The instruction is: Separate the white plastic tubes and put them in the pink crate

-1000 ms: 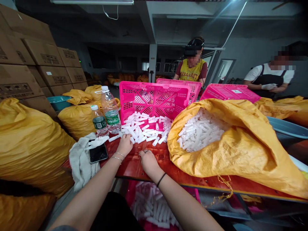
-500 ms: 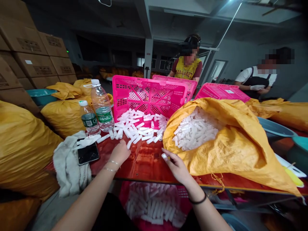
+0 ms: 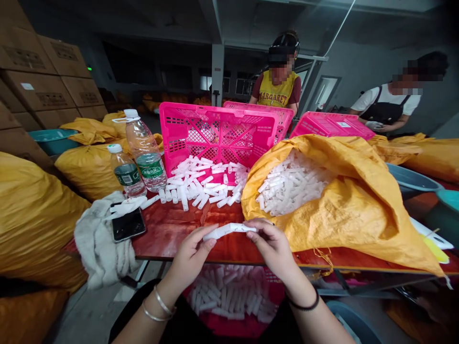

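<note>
Both hands are up over the near edge of the tabletop [image 3: 172, 229], and between them sits a row of white tubes [image 3: 229, 230], end to end. The left hand [image 3: 190, 258] pinches the left end of that row, fingers [image 3: 208, 244] closed narrowly on it. The right hand [image 3: 274, 246] pinches the right end the same way, fingertips tight on the plastic. The row hangs just above the red surface, slightly bowed (I can't tell how many pieces make it up).

Just beyond the fingers lies a loose heap [image 3: 201, 184] of the same white tubes, spilling from a pink crate [image 3: 215, 131] tipped on its side. To the right of the right hand, almost touching it, a yellow sack [image 3: 358, 210] slumps open with more tubes [image 3: 290, 184] inside. Left of the left hand, a phone [image 3: 127, 224] rests on a pale cloth [image 3: 98, 243], with a white glove [image 3: 125, 206] on top. Past those stand two water bottles [image 3: 145, 155], upright, side by side. Below the hands, under the table edge, another pink crate [image 3: 233, 325] holds more tubes.

Across the table, a person in a yellow vest [image 3: 276, 93] stands behind the crates, and another person in a white shirt [image 3: 387, 107] works at the far right. Cardboard boxes [image 3: 46, 86] stack up at the far left, with more yellow sacks [image 3: 32, 220] below them.
</note>
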The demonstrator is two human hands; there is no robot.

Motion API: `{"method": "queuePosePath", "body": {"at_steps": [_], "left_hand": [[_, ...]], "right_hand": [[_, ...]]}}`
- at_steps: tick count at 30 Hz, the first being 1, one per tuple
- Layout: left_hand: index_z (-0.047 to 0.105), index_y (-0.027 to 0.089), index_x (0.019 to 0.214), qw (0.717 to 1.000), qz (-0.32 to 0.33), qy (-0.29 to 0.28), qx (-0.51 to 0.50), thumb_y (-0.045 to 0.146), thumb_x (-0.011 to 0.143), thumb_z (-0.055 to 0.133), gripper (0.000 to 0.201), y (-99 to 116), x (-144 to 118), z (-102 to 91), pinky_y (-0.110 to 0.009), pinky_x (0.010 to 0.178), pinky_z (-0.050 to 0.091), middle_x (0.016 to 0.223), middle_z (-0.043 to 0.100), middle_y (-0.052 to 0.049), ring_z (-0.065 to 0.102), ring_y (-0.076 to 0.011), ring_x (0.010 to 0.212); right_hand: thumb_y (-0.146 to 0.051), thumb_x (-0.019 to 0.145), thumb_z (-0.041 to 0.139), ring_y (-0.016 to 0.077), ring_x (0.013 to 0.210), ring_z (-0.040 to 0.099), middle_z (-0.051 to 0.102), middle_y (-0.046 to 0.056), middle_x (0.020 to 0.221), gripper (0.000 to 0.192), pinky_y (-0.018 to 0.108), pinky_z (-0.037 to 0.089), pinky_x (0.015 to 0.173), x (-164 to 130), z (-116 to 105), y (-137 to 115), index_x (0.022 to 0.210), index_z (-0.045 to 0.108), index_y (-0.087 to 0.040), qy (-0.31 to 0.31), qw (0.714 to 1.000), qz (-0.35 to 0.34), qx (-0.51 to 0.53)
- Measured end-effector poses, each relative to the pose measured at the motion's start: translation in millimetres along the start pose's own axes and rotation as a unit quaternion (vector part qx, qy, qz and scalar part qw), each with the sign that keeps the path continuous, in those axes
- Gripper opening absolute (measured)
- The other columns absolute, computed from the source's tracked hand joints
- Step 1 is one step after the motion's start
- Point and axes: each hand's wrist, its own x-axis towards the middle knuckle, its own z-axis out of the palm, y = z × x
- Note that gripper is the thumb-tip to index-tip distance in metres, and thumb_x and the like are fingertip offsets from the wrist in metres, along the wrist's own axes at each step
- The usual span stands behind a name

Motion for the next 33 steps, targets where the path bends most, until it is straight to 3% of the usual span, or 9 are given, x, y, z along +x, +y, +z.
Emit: {"method": "queuePosePath", "body": {"at_steps": [3,6,10,12,15,19,21,25,33], "left_hand": [[0.068,0.021,0.115,0.996,0.054,-0.037,0.053,0.026,0.087,0.056,0.031,10.2,-3.8,-8.1,-0.036,0.091,0.052,0.109,0.072,-0.009,0.066,-0.0218,0.101],[0.068,0.023,0.117,0.98,0.162,-0.035,0.111,0.017,0.087,0.057,0.033,18.1,-10.1,-6.2,-0.031,0.088,0.053,0.106,0.072,-0.008,0.066,-0.0191,0.097],[0.069,0.023,0.113,0.965,0.227,0.03,0.126,0.012,0.086,0.059,0.032,23.0,-16.9,0.5,-0.028,0.089,0.053,0.105,0.072,-0.008,0.066,-0.0172,0.096],[0.07,0.023,0.111,0.974,0.197,0.038,0.106,0.015,0.084,0.063,0.029,24.3,-18.6,2.3,-0.03,0.088,0.053,0.103,0.072,-0.008,0.067,-0.0188,0.095],[0.07,0.018,0.109,0.999,0.05,-0.001,0.007,0.028,0.084,0.063,0.028,26.5,-20.6,4.0,-0.032,0.075,0.056,0.091,0.073,-0.009,0.068,-0.0191,0.079],[0.067,0.011,0.107,0.961,-0.154,-0.118,-0.197,0.043,0.088,0.054,0.039,29.1,-25.0,7.3,-0.026,0.049,0.051,0.066,0.068,-0.005,0.059,-0.0129,0.049],[0.068,0.012,0.108,0.968,-0.138,-0.11,-0.178,0.041,0.086,0.059,0.037,30.5,-28.4,9.0,-0.027,0.055,0.053,0.072,0.071,-0.006,0.063,-0.0146,0.056],[0.07,0.018,0.11,0.999,0.006,-0.004,-0.032,0.028,0.082,0.065,0.03,32.5,-35.9,11.2,-0.031,0.082,0.054,0.102,0.074,-0.009,0.068,-0.0208,0.091],[0.07,0.019,0.111,0.999,0.044,0.015,-0.003,0.024,0.082,0.066,0.03,33.4,-42.3,6.3,-0.029,0.085,0.051,0.104,0.074,-0.009,0.067,-0.021,0.094]], "right_hand": [[-0.028,0.087,0.062,0.0213,0.092,0.066,0.073,0.007,0.096,0.016,0.036,0.051,0.082,-1.6,-12.6,-9.3,0.1,0.072,-0.025,-0.085,0.994,-0.025,-0.067],[-0.033,0.089,0.06,0.017,0.074,0.066,0.072,0.005,0.083,0.019,0.03,0.051,0.069,-3.7,-10.8,-14.7,0.1,0.07,-0.023,-0.135,0.988,0.033,-0.06],[-0.042,0.089,0.057,0.0095,0.049,0.051,0.06,-0.003,0.064,0.024,0.021,0.041,0.047,-9.3,4.0,-14.7,0.097,0.06,-0.02,-0.088,0.982,0.143,0.081],[-0.041,0.088,0.06,0.0092,0.052,0.05,0.057,-0.004,0.064,0.021,0.021,0.04,0.049,-12.4,8.0,-13.7,0.087,0.058,-0.02,-0.05,0.985,0.128,0.103],[-0.036,0.087,0.062,0.0121,0.066,0.056,0.059,-0.001,0.072,0.016,0.024,0.045,0.062,-16.1,6.2,-12.8,0.082,0.06,-0.021,-0.033,0.995,0.065,0.066],[-0.031,0.087,0.063,0.0155,0.075,0.061,0.064,0.001,0.081,0.008,0.027,0.049,0.069,-18.8,0.3,-12.2,0.087,0.062,-0.023,-0.067,0.997,0.022,0.03],[-0.03,0.086,0.064,0.0163,0.077,0.062,0.066,0.002,0.083,0.007,0.028,0.05,0.07,-19.8,0.8,-11.5,0.089,0.063,-0.023,-0.061,0.998,0.006,0.026],[-0.026,0.087,0.063,0.0169,0.079,0.064,0.068,0.003,0.085,0.005,0.029,0.052,0.072,-22.6,8.5,-11.1,0.091,0.065,-0.023,-0.012,0.998,-0.039,0.038],[-0.025,0.088,0.062,0.0141,0.071,0.064,0.067,0.001,0.079,0.004,0.024,0.052,0.064,-24.3,13.1,-18.5,0.089,0.065,-0.023,-0.014,0.999,-0.007,0.028]]}}
